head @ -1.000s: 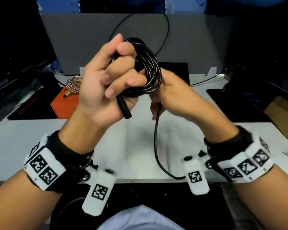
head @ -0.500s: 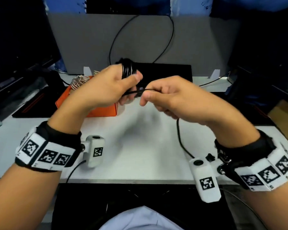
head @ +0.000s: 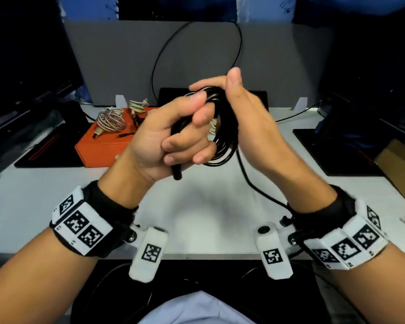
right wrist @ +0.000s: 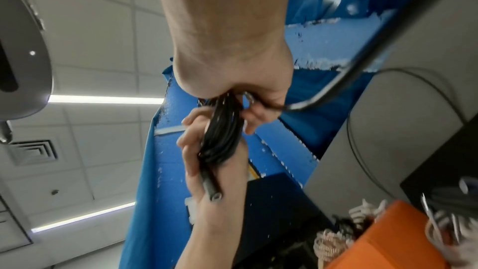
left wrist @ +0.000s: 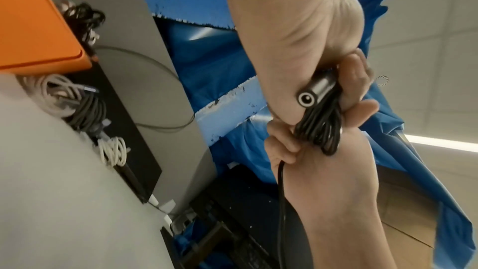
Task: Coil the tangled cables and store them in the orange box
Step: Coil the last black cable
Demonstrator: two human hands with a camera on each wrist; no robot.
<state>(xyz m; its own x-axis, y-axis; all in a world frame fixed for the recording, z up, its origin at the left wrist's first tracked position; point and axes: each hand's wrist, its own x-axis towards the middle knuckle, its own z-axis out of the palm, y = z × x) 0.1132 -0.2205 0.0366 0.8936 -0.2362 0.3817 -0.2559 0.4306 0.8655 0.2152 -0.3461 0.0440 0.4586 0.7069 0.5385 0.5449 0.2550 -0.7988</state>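
A black cable (head: 225,143) is wound into a coil held up over the white desk (head: 208,206). My left hand (head: 182,139) grips one side of the coil, and the plug end (head: 177,174) sticks out below its fingers. Against the coil's far side my right hand (head: 246,118) lies with its thumb raised, fingers curled round the loose strand (right wrist: 305,105). The tail (head: 255,188) hangs down toward my right wrist. The orange box (head: 98,148) stands at the back left, with a braided coil (head: 110,120) on it. In the left wrist view the bundle (left wrist: 318,130) and its plug (left wrist: 308,99) sit in my fist.
More coiled cables (left wrist: 77,105) lie behind the orange box. A grey divider (head: 197,54) closes off the back, with a thin black wire looping across it. Dark mats (head: 337,150) and monitors flank the desk on both sides.
Both hands have risen. The right hand, which was pulling a strand sideways from the coil, has swung it up and round against the coil in my left hand.
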